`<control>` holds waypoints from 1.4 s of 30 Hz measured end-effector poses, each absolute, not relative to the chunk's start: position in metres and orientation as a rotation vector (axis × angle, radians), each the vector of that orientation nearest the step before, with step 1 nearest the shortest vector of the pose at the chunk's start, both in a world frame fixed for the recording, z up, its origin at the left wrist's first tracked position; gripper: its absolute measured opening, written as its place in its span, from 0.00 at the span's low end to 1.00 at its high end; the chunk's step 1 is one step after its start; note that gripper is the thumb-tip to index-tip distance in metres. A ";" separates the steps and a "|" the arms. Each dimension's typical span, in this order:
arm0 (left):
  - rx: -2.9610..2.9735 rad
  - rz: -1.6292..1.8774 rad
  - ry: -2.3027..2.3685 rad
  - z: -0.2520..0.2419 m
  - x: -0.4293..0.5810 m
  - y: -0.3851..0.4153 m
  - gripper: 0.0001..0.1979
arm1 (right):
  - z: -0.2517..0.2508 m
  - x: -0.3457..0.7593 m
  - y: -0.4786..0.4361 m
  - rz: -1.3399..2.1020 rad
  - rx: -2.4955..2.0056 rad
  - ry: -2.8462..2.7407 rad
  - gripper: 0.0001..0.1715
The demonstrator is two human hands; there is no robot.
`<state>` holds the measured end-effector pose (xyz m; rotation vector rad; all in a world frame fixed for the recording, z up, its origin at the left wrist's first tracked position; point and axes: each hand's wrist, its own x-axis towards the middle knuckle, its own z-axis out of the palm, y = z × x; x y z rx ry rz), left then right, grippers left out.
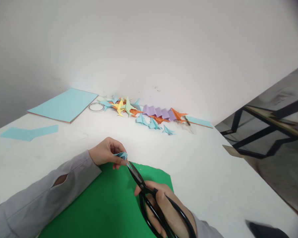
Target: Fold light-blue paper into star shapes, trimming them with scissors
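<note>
Between thumb and fingers, my left hand [108,152] pinches a small folded blue paper piece [121,154] above the far edge of a green sheet [96,201]. My right hand [167,206] grips black-handled scissors [143,187] by their loops. The scissor blades are slightly parted, and their tips reach the lower end of the paper by my left fingertips. Whether the blades touch the paper, I cannot tell. My left fingers cover part of the folded piece.
Folded paper figures [124,106] and a pleated purple strip [159,111] lie along the wall. Blue paper sheets [64,104], a bent blue strip [29,133] and a wire ring [96,106] are at left. A dark object [265,229] sits near the right edge.
</note>
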<state>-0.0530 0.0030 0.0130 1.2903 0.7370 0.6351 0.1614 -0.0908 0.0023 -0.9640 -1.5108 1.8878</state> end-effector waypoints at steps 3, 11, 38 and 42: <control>1.295 0.631 0.739 0.012 -0.053 0.004 0.11 | 0.002 0.162 -0.091 1.865 -0.968 -1.536 0.40; 1.294 0.629 0.745 0.011 -0.054 0.004 0.11 | 0.002 0.163 -0.089 1.871 -0.961 -1.548 0.40; 1.289 0.624 0.750 0.014 -0.054 0.003 0.09 | 0.009 0.161 -0.093 1.793 -1.013 -1.526 0.32; 1.244 0.776 0.794 0.011 -0.055 0.005 0.09 | 0.006 0.160 -0.089 1.789 -1.028 -1.469 0.28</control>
